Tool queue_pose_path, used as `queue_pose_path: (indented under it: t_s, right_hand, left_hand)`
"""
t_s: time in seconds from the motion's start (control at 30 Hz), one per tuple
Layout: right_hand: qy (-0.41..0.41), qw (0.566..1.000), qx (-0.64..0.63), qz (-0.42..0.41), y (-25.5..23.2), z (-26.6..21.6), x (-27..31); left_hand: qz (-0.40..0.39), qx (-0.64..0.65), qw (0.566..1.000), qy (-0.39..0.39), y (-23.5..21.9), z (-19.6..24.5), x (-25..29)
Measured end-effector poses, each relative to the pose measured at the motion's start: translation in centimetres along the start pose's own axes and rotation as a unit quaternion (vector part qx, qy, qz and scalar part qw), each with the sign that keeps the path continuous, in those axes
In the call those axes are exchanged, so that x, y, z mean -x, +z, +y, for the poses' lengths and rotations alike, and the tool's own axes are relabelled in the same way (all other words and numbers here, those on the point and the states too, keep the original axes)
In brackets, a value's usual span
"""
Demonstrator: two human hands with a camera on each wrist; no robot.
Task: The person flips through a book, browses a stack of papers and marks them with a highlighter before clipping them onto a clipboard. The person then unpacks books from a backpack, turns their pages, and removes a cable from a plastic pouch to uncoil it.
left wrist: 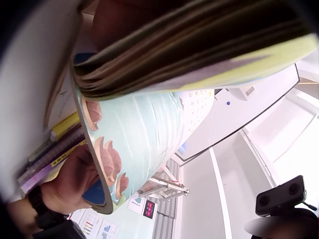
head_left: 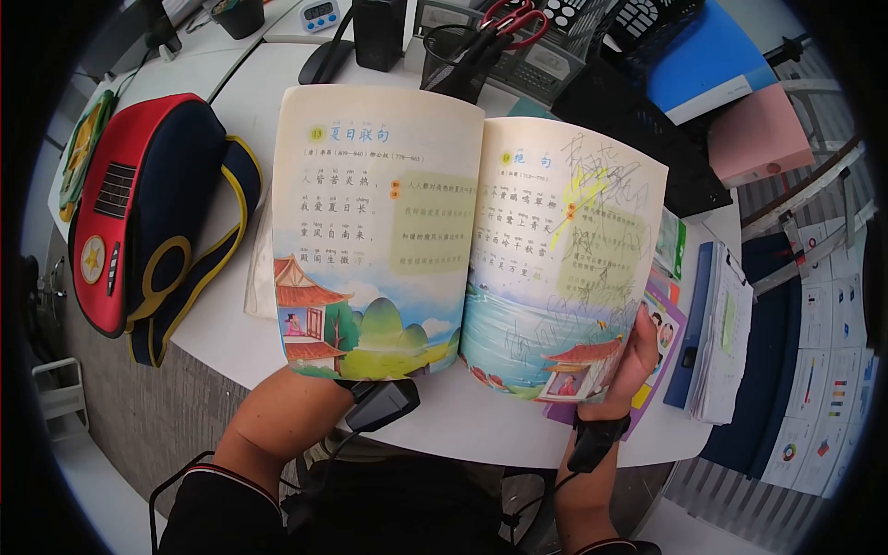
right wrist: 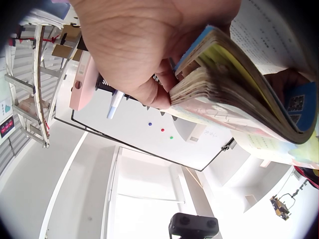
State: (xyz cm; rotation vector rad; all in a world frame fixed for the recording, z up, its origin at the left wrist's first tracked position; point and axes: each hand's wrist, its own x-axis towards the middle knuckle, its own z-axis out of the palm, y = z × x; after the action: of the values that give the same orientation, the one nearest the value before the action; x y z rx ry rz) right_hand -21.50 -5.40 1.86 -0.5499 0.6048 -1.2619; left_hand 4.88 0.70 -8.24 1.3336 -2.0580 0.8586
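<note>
An illustrated book (head_left: 398,324) is held up, spread at two pages with Chinese text, painted scenery and pencil scribbles on the right page. My right hand (head_left: 635,363) grips its lower right edge, the thumb on the page side; in the right wrist view that hand (right wrist: 149,45) pinches the thick stack of page edges (right wrist: 199,87). My left hand is hidden behind the left half in the head view; only the forearm shows. The left wrist view has a dark, blurred part of the left hand (left wrist: 117,22) behind the pages, and the right hand (left wrist: 75,174) across the book.
A red and navy bag (head_left: 153,217) lies at the left. Behind the book stand a mesh pen holder (head_left: 453,60) with red-handled scissors, a small timer (head_left: 319,15) and file racks. To the right are a purple booklet (head_left: 668,310), a blue folder (head_left: 694,324) with papers and a pink box (head_left: 754,129).
</note>
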Motion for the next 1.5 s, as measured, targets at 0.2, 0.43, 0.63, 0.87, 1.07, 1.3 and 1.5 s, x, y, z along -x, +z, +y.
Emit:
queue_pose_path:
  t_s: [0.2,0.43,0.63,0.87,1.07,1.3,1.5]
  right_hand:
    - [0.014,0.999,0.048,0.003,-0.9,-0.1,-0.1]
    - [-0.005,1.000,0.011,0.020,0.2,0.0,-0.3]
    - [0.004,0.999,0.048,0.008,0.1,-0.2,-0.1]
    - [0.006,0.999,0.039,0.000,0.3,-0.2,-0.1]
    - [-0.004,1.000,0.016,0.020,1.1,0.0,-0.2]
    - [-0.012,1.000,0.025,0.011,1.0,-0.1,-0.2]
    - [-0.003,1.000,0.023,0.007,1.1,-0.2,-0.1]
  left_hand:
    - [0.010,-0.017,1.000,0.015,0.3,0.2,0.2]
    - [0.025,-0.041,0.998,0.036,0.5,0.3,0.4]
    - [0.090,-0.115,0.988,0.044,4.5,1.1,2.1]
    - [0.098,-0.175,0.974,0.100,3.4,0.5,1.1]
    - [0.027,-0.067,0.992,0.100,2.5,0.5,1.0]
    - [0.055,-0.174,0.981,0.070,5.4,1.2,2.9]
    - [-0.035,-0.171,0.984,0.025,5.5,1.4,3.1]
